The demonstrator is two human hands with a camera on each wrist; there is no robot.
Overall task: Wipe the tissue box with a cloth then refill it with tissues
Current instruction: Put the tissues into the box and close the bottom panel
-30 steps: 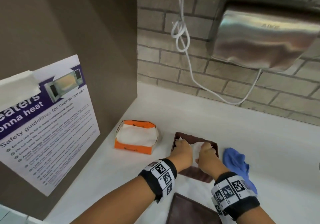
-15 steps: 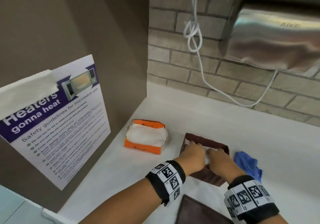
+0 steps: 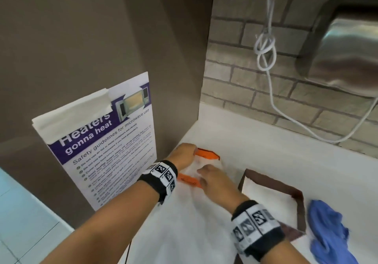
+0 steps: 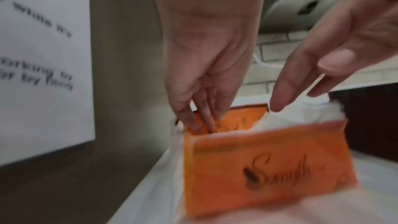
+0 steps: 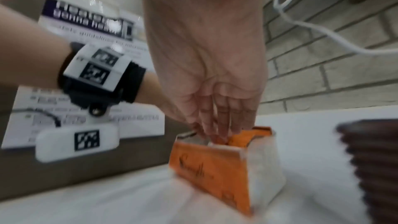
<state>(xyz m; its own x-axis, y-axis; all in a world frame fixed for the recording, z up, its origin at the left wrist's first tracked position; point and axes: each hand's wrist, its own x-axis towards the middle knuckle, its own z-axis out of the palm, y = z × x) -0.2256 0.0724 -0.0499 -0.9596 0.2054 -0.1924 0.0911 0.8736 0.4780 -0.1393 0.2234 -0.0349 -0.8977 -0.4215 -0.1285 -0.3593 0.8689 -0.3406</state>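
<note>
The orange tissue pack (image 3: 191,178) sits by the tabletop's (image 3: 266,153) left wall, its long axis running left to right under both my hands. My left hand (image 3: 182,155) dips straight fingers inside its far-left corner; my right hand (image 3: 212,178) hovers open above. Motion blur hides any grip. The brown tissue box (image 3: 286,186) waits right, already holding some tissues.

The dryer (image 3: 345,59) on the wall is brushed metal with a soft sheen. Left of it hangs a smooth white plastic cable (image 3: 266,55) against rough matt brick (image 3: 235,75). Below, the worktop (image 3: 266,147) is smooth and white. On it sit an orange pack (image 3: 206,153) of glossy film holding soft white paper tissues (image 3: 204,164), a dark matt box (image 3: 272,182), and a crumpled blue cloth (image 3: 325,231).
</note>
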